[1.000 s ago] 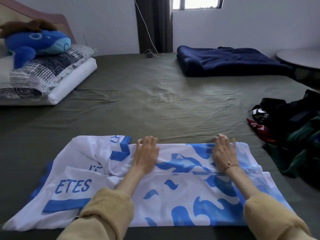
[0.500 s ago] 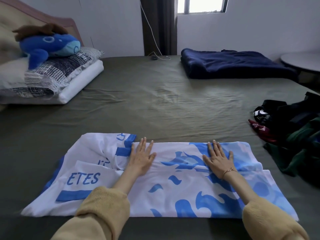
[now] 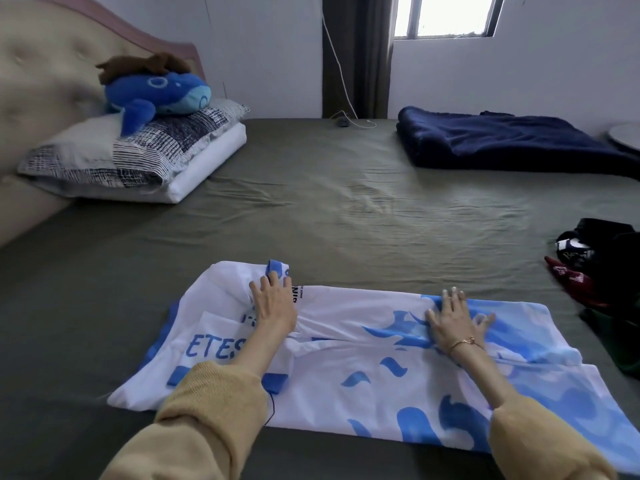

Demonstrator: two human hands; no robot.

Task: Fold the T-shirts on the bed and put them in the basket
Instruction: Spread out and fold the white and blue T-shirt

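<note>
Now | your left hand (image 3: 273, 301) is lying flat, fingers spread, on the white-and-blue T-shirt (image 3: 346, 358) | your right hand (image 3: 452, 323) is pressing it open-palmed, gripping nothing | bed (image 3: 311, 209)

Head view, down over bed (image 3: 311, 209)

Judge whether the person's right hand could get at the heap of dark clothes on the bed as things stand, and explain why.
Probably yes. The right hand lies flat on the white and blue T-shirt, holding nothing, and only bare green sheet lies between it and the dark clothes on that same side.
</note>
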